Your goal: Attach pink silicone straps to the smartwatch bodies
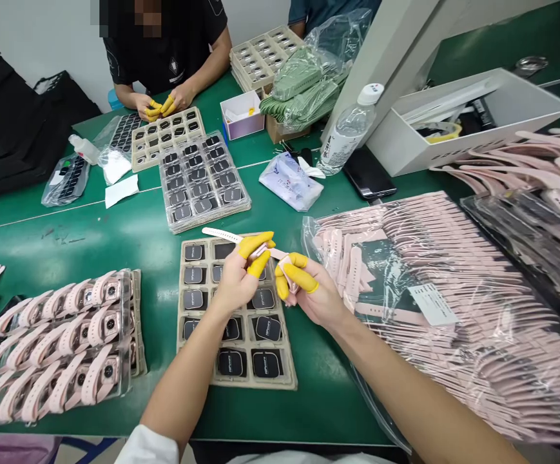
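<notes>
Held: one pink watch strap (263,250), up in the air over a pulp tray (182,303) of black watch faces. My left grip (234,280) is closed on it, and my right grip (311,290) is closed on its pink end, with yellow finger cots (259,245) on the fingertips.

Around: left on the green surface (86,238), a plastic-covered tray of assembled pink watches (62,348). Right, a clear bag of loose pink straps (453,335), its edge just beside my right grip. Ahead, a second tray of watch faces (202,180), a water bottle (350,132), a phone (369,173) and a white bin (473,122). Far side, a co-worker's hands (164,103).

Open room: green strips between the trays. The surface's near edge runs below my forearms.
</notes>
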